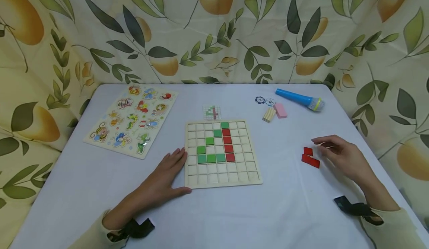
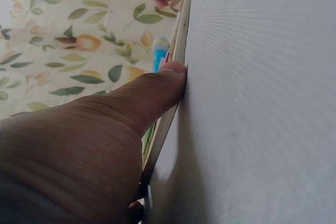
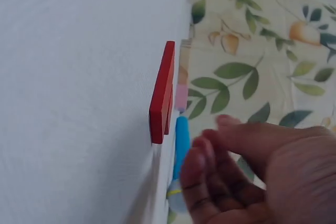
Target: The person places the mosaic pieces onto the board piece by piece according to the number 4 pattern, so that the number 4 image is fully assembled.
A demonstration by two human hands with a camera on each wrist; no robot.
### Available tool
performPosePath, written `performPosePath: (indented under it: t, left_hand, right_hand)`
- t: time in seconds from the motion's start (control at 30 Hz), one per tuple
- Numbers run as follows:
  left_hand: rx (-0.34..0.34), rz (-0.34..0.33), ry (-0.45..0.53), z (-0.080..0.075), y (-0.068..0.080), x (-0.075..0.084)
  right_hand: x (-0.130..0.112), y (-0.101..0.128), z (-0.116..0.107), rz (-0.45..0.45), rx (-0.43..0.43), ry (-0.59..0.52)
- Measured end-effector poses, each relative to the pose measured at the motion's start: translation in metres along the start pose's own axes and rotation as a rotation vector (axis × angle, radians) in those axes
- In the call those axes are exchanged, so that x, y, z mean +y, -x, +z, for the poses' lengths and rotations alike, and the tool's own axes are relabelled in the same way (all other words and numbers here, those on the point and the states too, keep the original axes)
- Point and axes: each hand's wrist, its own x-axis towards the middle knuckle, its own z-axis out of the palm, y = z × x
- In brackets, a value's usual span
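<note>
A white grid board (image 1: 219, 176) lies on the table, with green tiles (image 1: 209, 141) in a stepped line and red tiles (image 1: 228, 140) in a column. My left hand (image 1: 161, 178) rests against its left edge, fingers extended and thumb at the near corner. In the left wrist view the thumb (image 2: 157, 85) presses the board's edge. My right hand (image 1: 345, 157), fingers loosely bent, hovers just right of loose red pieces (image 1: 310, 160), one longer than the other. Nothing shows between its fingers. In the right wrist view the fingertips stay apart from the red piece (image 3: 161, 98).
Behind the board lies a small pattern card (image 1: 212, 112). A sheet of insect stickers (image 1: 132, 120) is at the back left. At the back right are a blue toy microphone (image 1: 298, 99), a pink block (image 1: 280, 110), pale sticks (image 1: 269, 115) and two round chips (image 1: 260, 100).
</note>
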Motion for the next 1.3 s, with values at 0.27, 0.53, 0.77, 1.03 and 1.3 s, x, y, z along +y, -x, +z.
performPosePath:
  t: [0.27,0.53,0.77,1.03,1.3]
  left_hand:
    - [0.006,-0.007,-0.001,0.002,0.000,-0.001]
    - [0.010,-0.005,-0.002,-0.001,-0.001,0.000]
    - [0.002,-0.014,-0.005,-0.003,-0.002,0.001]
    - [-0.014,-0.029,0.012,-0.002,-0.001,0.001]
    - [-0.014,-0.033,0.011,-0.001,0.001,0.001]
  right_hand:
    - [0.011,-0.003,0.004,-0.027,-0.123,0.102]
    - [0.013,-0.006,0.009,-0.065,-0.070,0.107]
    - [0.013,-0.010,0.010,-0.079,-0.101,0.117]
    - [0.003,-0.010,0.011,-0.110,-0.093,0.129]
    - [-0.072,-0.009,0.020,-0.369,-0.115,0.146]
